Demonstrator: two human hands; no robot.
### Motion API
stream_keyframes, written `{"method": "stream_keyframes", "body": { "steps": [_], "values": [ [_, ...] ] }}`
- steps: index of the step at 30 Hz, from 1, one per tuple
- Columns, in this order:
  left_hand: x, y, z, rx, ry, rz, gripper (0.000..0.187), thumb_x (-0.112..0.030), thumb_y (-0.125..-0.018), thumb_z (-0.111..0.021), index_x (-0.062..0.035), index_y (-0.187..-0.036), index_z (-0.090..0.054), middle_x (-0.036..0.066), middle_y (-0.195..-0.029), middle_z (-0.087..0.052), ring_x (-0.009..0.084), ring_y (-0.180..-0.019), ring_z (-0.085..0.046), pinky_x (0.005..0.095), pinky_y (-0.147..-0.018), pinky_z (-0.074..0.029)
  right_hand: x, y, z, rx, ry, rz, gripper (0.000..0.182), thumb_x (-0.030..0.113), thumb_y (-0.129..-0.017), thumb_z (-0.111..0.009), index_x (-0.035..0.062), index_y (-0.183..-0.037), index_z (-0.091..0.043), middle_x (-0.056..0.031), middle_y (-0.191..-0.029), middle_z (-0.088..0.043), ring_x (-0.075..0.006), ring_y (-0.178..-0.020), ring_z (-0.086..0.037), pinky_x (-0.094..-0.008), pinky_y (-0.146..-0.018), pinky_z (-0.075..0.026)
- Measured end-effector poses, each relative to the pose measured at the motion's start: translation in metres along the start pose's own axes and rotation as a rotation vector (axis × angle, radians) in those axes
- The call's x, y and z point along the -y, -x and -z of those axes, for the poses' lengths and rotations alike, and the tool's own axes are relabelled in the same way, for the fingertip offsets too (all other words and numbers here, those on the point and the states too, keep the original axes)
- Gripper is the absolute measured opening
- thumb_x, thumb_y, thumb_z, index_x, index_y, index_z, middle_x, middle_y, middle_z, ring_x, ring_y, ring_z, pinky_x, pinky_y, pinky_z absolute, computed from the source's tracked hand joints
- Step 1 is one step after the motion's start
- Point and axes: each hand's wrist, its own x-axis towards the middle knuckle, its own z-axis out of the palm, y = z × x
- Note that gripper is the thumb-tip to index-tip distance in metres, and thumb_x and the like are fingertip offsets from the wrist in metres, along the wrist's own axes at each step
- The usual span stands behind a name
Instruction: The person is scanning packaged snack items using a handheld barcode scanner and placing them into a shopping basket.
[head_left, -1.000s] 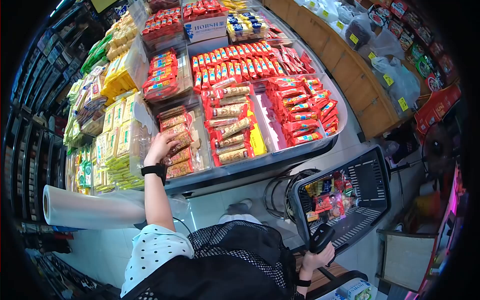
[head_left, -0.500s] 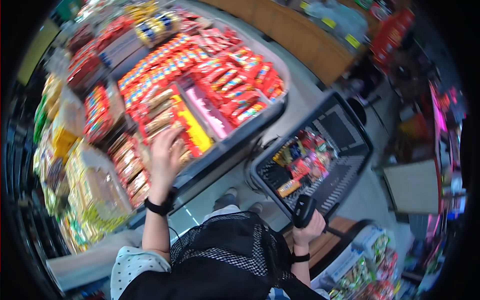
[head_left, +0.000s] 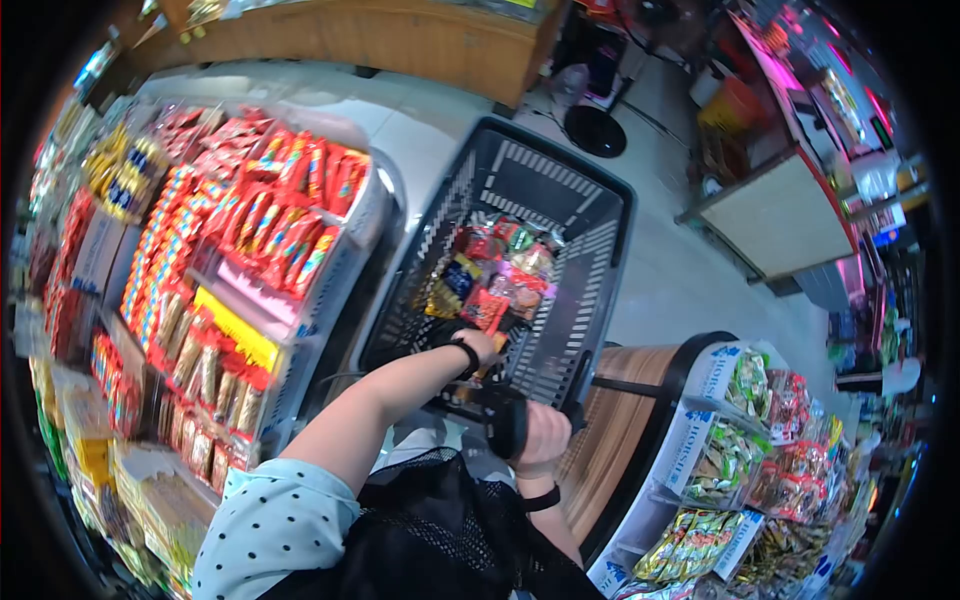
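Observation:
My left hand (head_left: 482,347) reaches over the near end of a dark grey basket (head_left: 622,215). Its fingers point down and are mostly hidden; an orange packet (head_left: 498,345) shows beside them, and whether they hold it is unclear. Close by on the right, my right hand (head_left: 545,435) is wrapped round a black handheld device (head_left: 503,420) at the basket's near edge. Inside the basket lie several snack packets, among them a red one (head_left: 485,310) and a yellow and dark blue one (head_left: 455,280).
On the left stands a display bin (head_left: 340,250) of red snack packets and gold-wrapped bars (head_left: 215,365). A shelf rack (head_left: 690,440) with bagged snacks is at the lower right. A wooden counter (head_left: 400,40) runs along the top, and a white-panelled counter (head_left: 770,220) stands at right.
My left hand has left the gold-wrapped bars in the bin and moved right, over the basket. The view has turned, so the bin sits further left. My right hand still grips the black device.

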Motion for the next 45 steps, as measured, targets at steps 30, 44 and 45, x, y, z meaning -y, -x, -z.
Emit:
{"method": "stream_keyframes", "body": {
  "steps": [30, 44, 45],
  "values": [
    [0.011, 0.231, 0.039, -0.952, 1.021, -0.298, 0.041, -0.015, -0.074, -0.073, 0.0008, -0.103, -0.049, 0.014, -0.080, -0.061, 0.0202, -0.071, -0.063, 0.0307, -0.065, -0.049, -0.003, -0.019, 0.009, 0.021, -0.119, 0.062, 0.037, 0.027, -0.073, -0.064, 0.0007, -0.098, -0.057, -0.0108, -0.091, -0.062, -0.0281, -0.079, -0.058, -0.0399, -0.074, -0.045],
    [0.082, 0.298, -0.015, -1.519, 1.098, -0.166, 0.032, 0.004, -0.071, -0.066, -0.0016, -0.101, -0.056, 0.010, -0.093, -0.062, 0.0209, -0.085, -0.063, 0.0291, -0.072, -0.051, -0.006, -0.009, -0.002, 0.187, -0.074, 0.210, 0.043, 0.030, -0.073, -0.060, -0.0007, -0.103, -0.056, -0.0136, -0.096, -0.060, -0.0323, -0.087, -0.056, -0.0443, -0.079, -0.043],
    [0.095, 0.313, -0.021, -1.645, 1.032, -0.122, 0.033, 0.006, -0.070, -0.064, -0.0022, -0.101, -0.057, 0.010, -0.093, -0.063, 0.0231, -0.086, -0.063, 0.0299, -0.071, -0.051, -0.007, -0.008, -0.004, 0.193, -0.060, 0.221, 0.044, 0.031, -0.075, -0.060, -0.0016, -0.103, -0.056, -0.0145, -0.095, -0.059, -0.0333, -0.086, -0.056, -0.0442, -0.078, -0.043]
  ]
}}
